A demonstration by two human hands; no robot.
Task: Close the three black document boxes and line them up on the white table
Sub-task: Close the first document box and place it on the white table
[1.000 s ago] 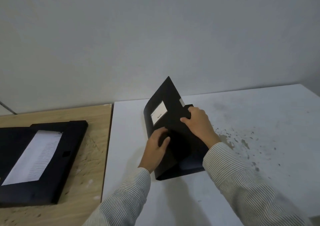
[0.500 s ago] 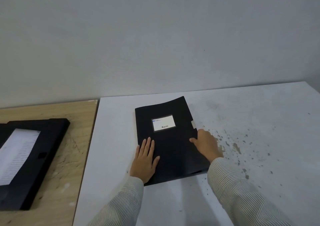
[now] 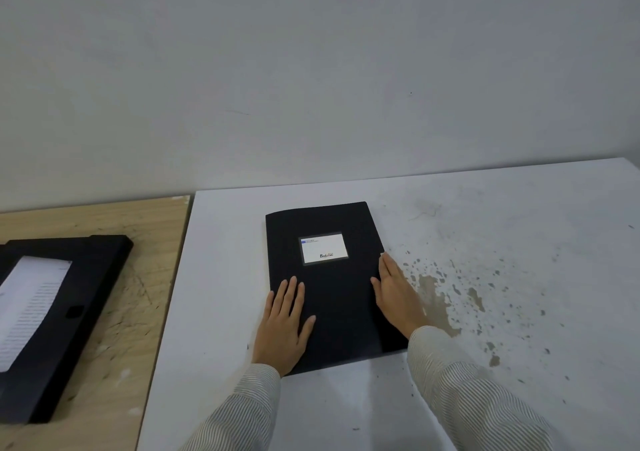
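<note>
A closed black document box (image 3: 332,288) with a white label lies flat on the white table (image 3: 502,243), near its left part. My left hand (image 3: 285,322) rests palm down on the box's near left corner, fingers spread. My right hand (image 3: 398,295) lies flat along the box's right edge, fingers straight. Neither hand grips anything. A second black document box (image 3: 69,312) lies open on the wooden table at the left, with a printed sheet (image 3: 29,308) inside it. A third box is out of view.
The wooden table (image 3: 138,277) adjoins the white table on the left. Brown stains and chipped spots (image 3: 440,298) mark the white surface right of the closed box. A plain grey wall (image 3: 311,70) runs behind both tables.
The box was held tilted up one second ago; it now lies flat and closed. My right hand shifted from its right edge corner to lie flat along that edge.
</note>
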